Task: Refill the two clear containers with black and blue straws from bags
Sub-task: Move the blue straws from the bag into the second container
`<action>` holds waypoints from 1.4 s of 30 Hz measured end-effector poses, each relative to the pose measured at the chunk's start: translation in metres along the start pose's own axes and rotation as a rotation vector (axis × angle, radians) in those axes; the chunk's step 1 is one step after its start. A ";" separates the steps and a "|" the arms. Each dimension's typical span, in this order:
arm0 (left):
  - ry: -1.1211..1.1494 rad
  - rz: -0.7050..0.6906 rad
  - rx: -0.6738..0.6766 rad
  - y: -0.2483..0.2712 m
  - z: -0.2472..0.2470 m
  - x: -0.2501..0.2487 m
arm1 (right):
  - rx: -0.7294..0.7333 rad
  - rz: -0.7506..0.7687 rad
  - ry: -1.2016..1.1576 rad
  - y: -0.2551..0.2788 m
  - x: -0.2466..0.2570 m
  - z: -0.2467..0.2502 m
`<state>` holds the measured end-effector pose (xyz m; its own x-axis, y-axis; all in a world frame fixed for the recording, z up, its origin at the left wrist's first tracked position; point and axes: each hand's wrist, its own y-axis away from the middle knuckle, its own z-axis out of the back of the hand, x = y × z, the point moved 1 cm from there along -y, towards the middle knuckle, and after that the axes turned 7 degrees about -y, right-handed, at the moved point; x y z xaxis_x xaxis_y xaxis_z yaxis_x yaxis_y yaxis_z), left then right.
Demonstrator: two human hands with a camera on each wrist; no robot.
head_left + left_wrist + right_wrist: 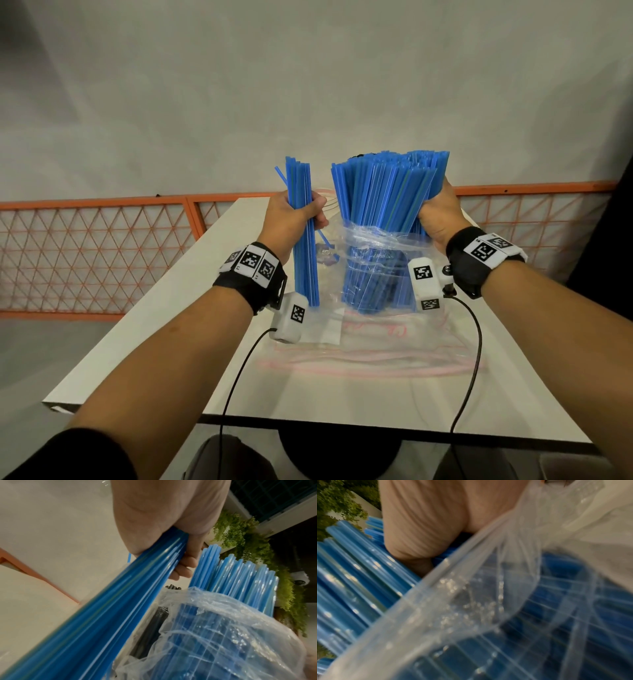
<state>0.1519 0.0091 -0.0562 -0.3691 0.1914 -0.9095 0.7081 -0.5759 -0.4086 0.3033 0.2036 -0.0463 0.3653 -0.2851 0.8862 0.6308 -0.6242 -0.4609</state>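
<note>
Item one: a slim bundle of blue straws [303, 236], thin smooth plastic tubes with fine pale stripes, held upright in your left hand [291, 219], whose fingers [184, 572] wrap tightly around its middle above the worktop [359, 397]. Item two: a much thicker bundle of the same blue straws [387, 192], too many to count, fanning out at the top; your right hand [438, 219] clutches it together with the crumpled mouth of a clear plastic bag [376, 270] that covers its lower half. The two bundles stand just beside each other, apart. Item three: black straws [150, 628], glimpsed in the left wrist view beside the bagged bundle; their number cannot be told. Item four: flat clear bags with pink zip seals [376, 363], lying on the matte white worktop beneath your hands; their count is unclear. Your two wristbands carry black-and-white square markers; one tile on the left band reads "L2".
</note>
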 end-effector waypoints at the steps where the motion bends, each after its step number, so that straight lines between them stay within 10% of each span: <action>1: 0.007 0.006 0.016 0.000 0.001 0.002 | 0.001 -0.001 0.000 -0.001 0.000 0.000; 24: 0.001 0.191 -0.051 0.012 -0.009 0.050 | 0.035 0.050 -0.022 0.007 0.003 -0.001; 34: 0.051 -0.219 -0.217 -0.077 0.016 -0.086 | 0.043 0.007 -0.052 -0.001 -0.005 0.002; 42: -0.162 -0.031 -0.119 -0.106 -0.014 -0.020 | 0.027 -0.002 -0.049 -0.002 -0.006 0.004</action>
<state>0.0925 0.0780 0.0041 -0.4771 0.0714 -0.8759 0.7577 -0.4716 -0.4511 0.3019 0.2094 -0.0510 0.3966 -0.2480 0.8839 0.6495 -0.6046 -0.4611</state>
